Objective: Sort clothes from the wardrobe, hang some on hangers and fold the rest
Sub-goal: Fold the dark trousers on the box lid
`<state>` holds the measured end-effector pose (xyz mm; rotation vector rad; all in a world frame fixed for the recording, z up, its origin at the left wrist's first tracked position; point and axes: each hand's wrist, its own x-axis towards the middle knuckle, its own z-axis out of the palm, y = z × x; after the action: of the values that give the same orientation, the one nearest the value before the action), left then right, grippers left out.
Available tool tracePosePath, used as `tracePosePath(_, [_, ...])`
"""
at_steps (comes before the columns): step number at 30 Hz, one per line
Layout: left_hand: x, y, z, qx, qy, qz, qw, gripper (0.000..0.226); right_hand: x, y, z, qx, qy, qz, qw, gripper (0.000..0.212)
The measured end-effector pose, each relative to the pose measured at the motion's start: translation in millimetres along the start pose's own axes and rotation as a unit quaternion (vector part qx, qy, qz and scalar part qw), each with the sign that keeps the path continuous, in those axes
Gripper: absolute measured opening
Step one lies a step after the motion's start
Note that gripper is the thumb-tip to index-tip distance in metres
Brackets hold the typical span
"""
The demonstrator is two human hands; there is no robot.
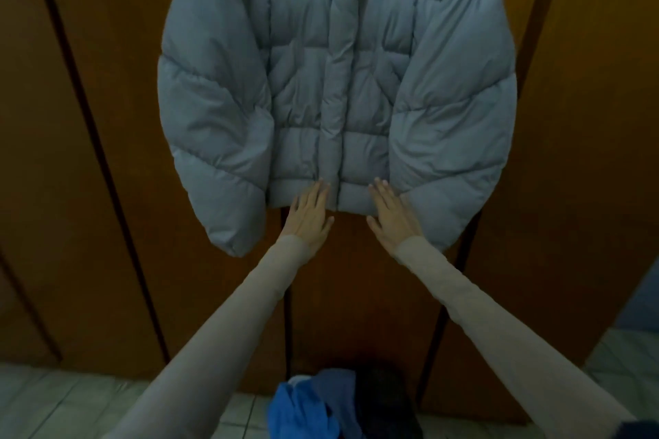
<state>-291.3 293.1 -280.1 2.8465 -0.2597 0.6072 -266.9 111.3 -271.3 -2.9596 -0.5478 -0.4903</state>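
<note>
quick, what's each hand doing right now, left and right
Left hand: open, straight fingers resting on the hem of the grey puffer jacket.
Right hand: open, fingers flat on the same hem.

Two long, close-fitting beige fabric sleeves [463,296], plain, smooth, unmarked, ending at wrists. Bare left hand [309,216] and bare right hand [392,216]; short, unpainted nails.

I see a grey puffer jacket [338,82] hanging in front of the brown wooden wardrobe doors [107,153], closed down its front. My left hand [309,216] and right hand [392,216] lie flat with straight fingers on the jacket's bottom hem, one on either side of the front placket. Below, a pile of blue and dark clothes [338,403] sits on the tiled floor [53,399].
</note>
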Motion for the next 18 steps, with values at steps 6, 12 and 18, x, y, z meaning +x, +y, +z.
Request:
tracePosePath(6, [-61, 14, 46, -0.069, -0.064, -0.057, 0.994, 0.061, -55, 3, 41, 0.087, -0.102, -0.023, 0.991, 0.059])
tracePosePath(12, [-99, 15, 94, -0.11, -0.127, -0.099, 0.981, 0.058, -87, 6, 86, 0.15, -0.217, 0.02, 0.964, 0.057])
tracePosePath(18, [-136, -1, 178, -0.215, -0.169, -0.184, 0.944, 0.051, -110, 9, 172, 0.176, -0.285, 0.064, 0.94, 0.054])
